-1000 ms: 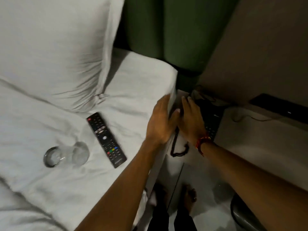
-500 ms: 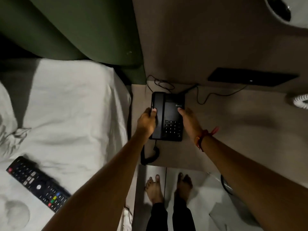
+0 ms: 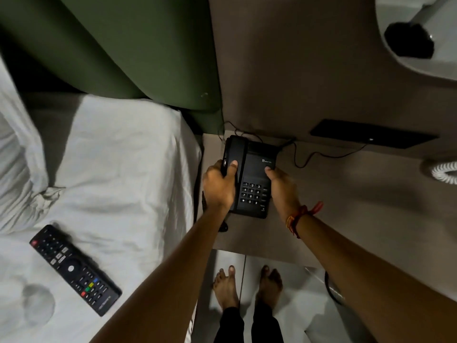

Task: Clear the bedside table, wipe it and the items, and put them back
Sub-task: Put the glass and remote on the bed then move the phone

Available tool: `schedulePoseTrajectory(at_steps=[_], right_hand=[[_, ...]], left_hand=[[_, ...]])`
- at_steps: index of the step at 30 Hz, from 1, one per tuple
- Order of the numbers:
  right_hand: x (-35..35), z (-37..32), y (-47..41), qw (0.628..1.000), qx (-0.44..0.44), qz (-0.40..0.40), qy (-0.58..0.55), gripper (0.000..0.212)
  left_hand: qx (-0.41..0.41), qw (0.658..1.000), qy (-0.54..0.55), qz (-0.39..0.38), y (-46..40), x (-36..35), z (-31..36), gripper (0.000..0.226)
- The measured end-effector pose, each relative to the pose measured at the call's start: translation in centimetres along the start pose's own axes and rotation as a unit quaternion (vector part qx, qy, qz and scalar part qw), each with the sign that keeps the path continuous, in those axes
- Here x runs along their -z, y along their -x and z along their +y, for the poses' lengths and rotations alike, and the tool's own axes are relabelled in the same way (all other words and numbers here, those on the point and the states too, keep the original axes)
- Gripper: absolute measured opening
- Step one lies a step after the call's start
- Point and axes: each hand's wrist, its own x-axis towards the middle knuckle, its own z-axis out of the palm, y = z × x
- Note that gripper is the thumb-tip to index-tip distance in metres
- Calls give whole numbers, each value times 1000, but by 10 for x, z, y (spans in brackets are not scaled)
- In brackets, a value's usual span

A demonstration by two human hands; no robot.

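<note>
A black desk telephone (image 3: 254,169) sits at the back left of the brown bedside table (image 3: 358,206), its handset on the cradle. My left hand (image 3: 218,185) grips its left side with the thumb on the handset. My right hand (image 3: 284,189) holds its right edge, thumb on top. Thin black cables run from the phone to the wall. A black TV remote (image 3: 74,268) lies on the white bed (image 3: 123,157), and a clear glass (image 3: 37,305) lies near it at the lower left.
A green padded headboard (image 3: 136,50) rises behind the bed. A black wall panel (image 3: 371,133) sits above the table's back edge. A white coiled cord (image 3: 445,170) shows at the right edge. My bare feet (image 3: 247,285) stand on pale floor tiles.
The view swung from the bed to the bedside table. Both hands went from the mattress edge to the sides of the telephone and stay closed on it.
</note>
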Motion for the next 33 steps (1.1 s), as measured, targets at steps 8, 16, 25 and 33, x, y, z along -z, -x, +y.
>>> schedulePoseTrajectory(at_steps=[8,16,25,33], right_hand=[[-36,-63,81,993,94,-5,78,37],[-135,-74,145,979,131,-144,59,55],[-175,-62,146,951,166,-193,175,51],[-109,-61,125,857,315,-71,401,61]], left_hand=[[-91,991,-17,99,37,92,44,40],[-79,978,-56,183,30,224,27,41],[8,990,-46,130,0,261,-11,42],[-230,910,-283,197,25,206,31,59]])
